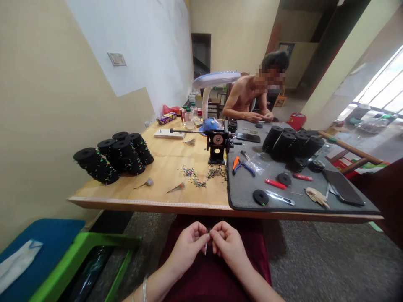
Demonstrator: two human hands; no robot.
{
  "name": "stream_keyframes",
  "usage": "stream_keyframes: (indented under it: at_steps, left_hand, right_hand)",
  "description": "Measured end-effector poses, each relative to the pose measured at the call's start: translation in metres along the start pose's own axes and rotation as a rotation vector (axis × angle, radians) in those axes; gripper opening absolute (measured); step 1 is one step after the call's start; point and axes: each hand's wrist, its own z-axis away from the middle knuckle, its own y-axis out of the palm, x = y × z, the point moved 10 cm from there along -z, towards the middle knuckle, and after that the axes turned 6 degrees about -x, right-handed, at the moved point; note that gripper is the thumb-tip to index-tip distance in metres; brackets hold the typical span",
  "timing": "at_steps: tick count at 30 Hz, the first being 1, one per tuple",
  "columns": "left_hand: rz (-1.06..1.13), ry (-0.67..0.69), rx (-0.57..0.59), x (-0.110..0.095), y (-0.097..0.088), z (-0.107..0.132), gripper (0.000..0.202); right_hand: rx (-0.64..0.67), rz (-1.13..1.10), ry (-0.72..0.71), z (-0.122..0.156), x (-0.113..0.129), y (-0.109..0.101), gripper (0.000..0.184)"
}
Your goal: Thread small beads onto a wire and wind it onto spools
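Note:
Over the dark red cloth on my lap point(217, 272), just below the table's front edge, my left hand point(195, 241) and my right hand point(225, 239) meet with fingertips pinched close together. Something tiny sits between them, with a thin whitish bit showing under the left thumb; its kind is too small to make out. On the table ahead lie a scatter of small coloured beads point(190, 172) and a pile of small dark metallic pieces point(216, 172). Two little brush-like bundles point(176, 187) rest left of these.
A black hand-cranked winder point(217, 144) and a lamp point(206, 100) stand mid-table. Stacked black foam spools point(126, 153) are at left, more point(289, 142) at right. The grey mat point(242, 197) bears pliers point(244, 167), a utility knife point(280, 197) and a phone. Another person point(248, 98) sits opposite.

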Motion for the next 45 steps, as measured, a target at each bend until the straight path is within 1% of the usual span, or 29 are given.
stream_keyframes:
  at_steps: [6,13,19,21,24,32,39,45]
  left_hand:
    - [-0.038,0.026,0.002,-0.001,0.0,-0.001,0.028]
    - [-0.005,0.012,0.024,0.001,0.004,0.0,0.028]
    - [0.252,-0.133,0.078,0.018,0.009,0.001,0.024]
    - [0.29,-0.157,0.102,0.021,0.012,0.001,0.023]
    - [0.311,-0.159,0.136,0.022,0.015,0.0,0.02]
    - [0.392,-0.202,0.027,0.035,0.004,-0.008,0.024]
    - [0.419,-0.207,0.022,0.038,0.002,-0.008,0.023]
    - [0.442,-0.239,0.041,0.04,0.004,-0.009,0.022]
  right_hand:
    - [0.0,0.026,-0.026,-0.001,0.004,0.0,0.033]
    - [0.014,0.014,-0.051,-0.001,0.003,0.001,0.029]
    - [0.017,-0.065,0.002,-0.002,-0.002,0.002,0.03]
    - [0.022,-0.08,0.019,-0.003,-0.004,0.002,0.031]
    - [0.023,-0.094,0.05,-0.002,-0.008,0.001,0.032]
    - [0.027,-0.069,0.105,0.002,-0.017,-0.001,0.033]
    - [0.067,-0.061,0.139,0.003,-0.018,0.005,0.032]
    - [0.078,-0.059,0.11,0.002,-0.017,0.007,0.032]
